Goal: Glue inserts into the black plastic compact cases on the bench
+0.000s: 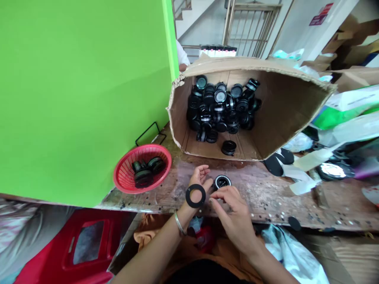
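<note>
My left hand (200, 180) is held palm up over the table edge, its fingers loosely apart. A flat black ring (196, 205) lies over the heel of its palm, with skin showing through the hole. Beside it my right hand (235, 207) has thumb and index finger brought together in a pinch near the left thumb. Anything between those fingertips is too small to make out. Just beyond the right hand, a round black part (222, 182) with a pale ring on top sits on the worn table (189, 165). The right hand's knuckles partly cover its near side.
A cardboard box (278, 114) on its side holds many round black parts (220, 96). To the left, a red basket (121, 179) contains several black parts by a green partition (89, 98). Black discs and white strips (302, 179) lie right. Small scraps dot the front edge.
</note>
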